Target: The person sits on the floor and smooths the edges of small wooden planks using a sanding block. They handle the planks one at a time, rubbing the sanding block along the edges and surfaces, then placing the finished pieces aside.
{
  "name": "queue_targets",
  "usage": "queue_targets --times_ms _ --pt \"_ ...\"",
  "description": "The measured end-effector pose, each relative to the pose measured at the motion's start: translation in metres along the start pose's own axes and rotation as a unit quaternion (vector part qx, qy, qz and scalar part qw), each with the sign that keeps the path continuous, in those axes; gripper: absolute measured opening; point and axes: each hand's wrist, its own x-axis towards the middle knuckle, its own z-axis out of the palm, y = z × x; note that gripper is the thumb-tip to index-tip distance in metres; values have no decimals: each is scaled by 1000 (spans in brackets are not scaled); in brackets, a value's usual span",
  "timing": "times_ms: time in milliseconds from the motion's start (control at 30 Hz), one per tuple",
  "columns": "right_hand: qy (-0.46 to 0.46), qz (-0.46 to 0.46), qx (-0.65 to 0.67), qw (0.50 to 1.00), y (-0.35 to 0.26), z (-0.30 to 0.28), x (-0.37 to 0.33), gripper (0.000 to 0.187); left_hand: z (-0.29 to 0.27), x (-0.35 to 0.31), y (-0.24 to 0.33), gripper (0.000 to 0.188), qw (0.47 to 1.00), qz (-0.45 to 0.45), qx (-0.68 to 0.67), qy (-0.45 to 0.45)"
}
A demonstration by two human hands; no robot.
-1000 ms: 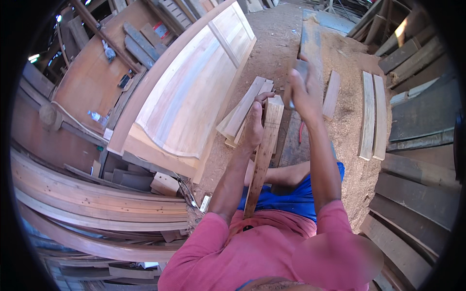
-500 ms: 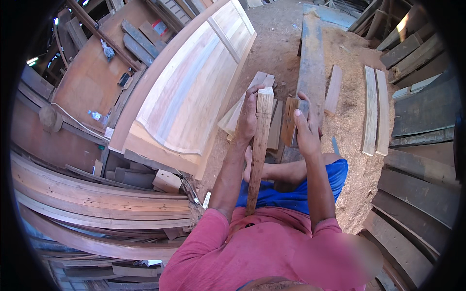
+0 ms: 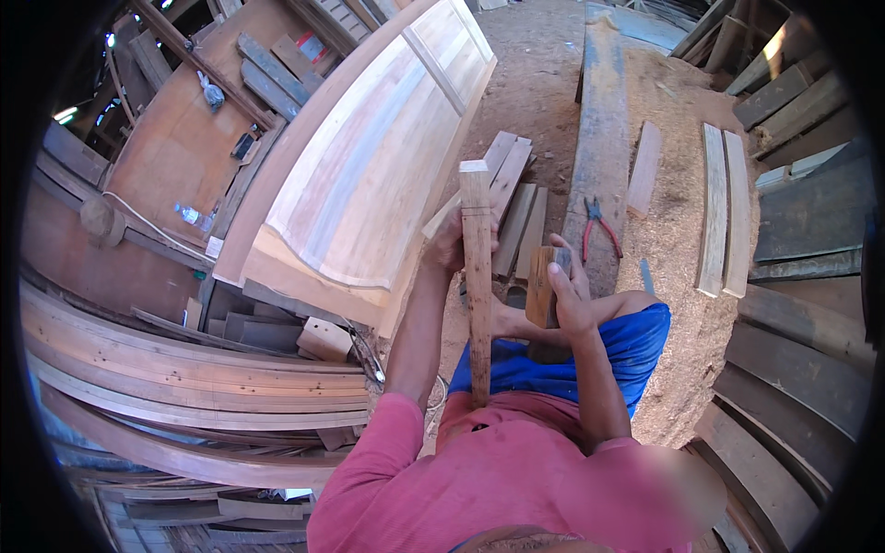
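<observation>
My left hand point(image 3: 449, 241) is wrapped round a long squared wooden bar point(image 3: 477, 267). The bar points away from me, its near end against the front of my shirt. Faint lines cross it near the pale far end. To its right, my right hand point(image 3: 573, 293) grips a short wooden block point(image 3: 542, 298), with the thumb over its top edge. A gap separates the block from the bar. Beyond my right hand, pliers point(image 3: 601, 230) with red handles lie on a long worn plank point(image 3: 599, 138).
Loose wood strips point(image 3: 516, 230) lie just past my hands. A large pale wooden panel point(image 3: 369, 175) stands at the left, above stacked long boards point(image 3: 184, 369). Two narrow boards point(image 3: 724, 212) rest on the shavings-covered ground at the right, near more leaning planks point(image 3: 802, 341).
My right hand and the block have come down toward my lap, uncovering the pliers. The bar has shifted left, and my left hand has slid lower along it.
</observation>
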Motion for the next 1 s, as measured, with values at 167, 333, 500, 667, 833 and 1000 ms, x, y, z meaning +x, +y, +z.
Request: queue_targets --times_ms 167,333,500,667,833,1000 --pt "-9 78 87 993 19 -13 -9 55 24 -3 40 87 954 32 243 175" --pt "-56 116 103 986 29 9 -17 57 38 -25 76 68 879 28 427 210" --pt "-94 179 166 965 34 31 -38 56 43 -48 64 78 973 81 159 144" --pt "-97 190 142 967 50 21 -47 53 40 -39 36 97 996 16 -83 -38" --pt "-5 222 145 964 66 1 -55 49 53 -47 18 109 983 -83 -139 -87" --pt "21 238 160 958 88 -29 -62 45 24 -48 4 111 997 -70 -16 -20"
